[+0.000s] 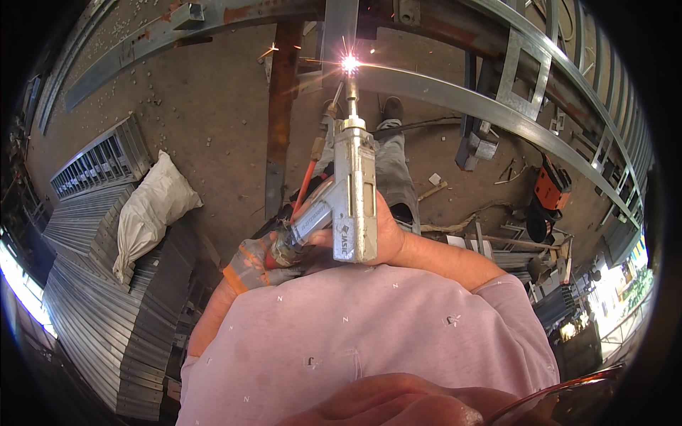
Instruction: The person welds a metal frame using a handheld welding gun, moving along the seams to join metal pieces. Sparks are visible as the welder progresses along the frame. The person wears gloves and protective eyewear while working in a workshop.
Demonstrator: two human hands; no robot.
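A grey welding gun (353,192) sits at the centre of the view, its nozzle pointing toward twelve o'clock, where a bright white spark (349,64) burns against a curved grey steel bar (455,96). The right hand (387,234) wraps the gun's body from behind, grip closed on it. The left hand (259,259), in a grey and orange glove, has its grip closed round the gun's angled handle and the hose end at about eight o'clock of the gun. An orange cable (307,181) runs up beside the barrel.

A rusty upright post (280,106) stands just left of the weld. The person's grey trouser leg and shoe (391,110) show beyond the gun on the dirt floor (206,99). At nine o'clock a white sack (145,213) lies on a stack of corrugated metal sheets (106,298). At three o'clock an orange power tool (550,188) lies among scrap and wooden bits. Curved steel frames (582,85) sweep across the upper right.

The gun's side carries a small dark label, low on the body. The pink shirt (355,341) fills the lower view and hides the forearms' near ends; the glare hides the nozzle tip
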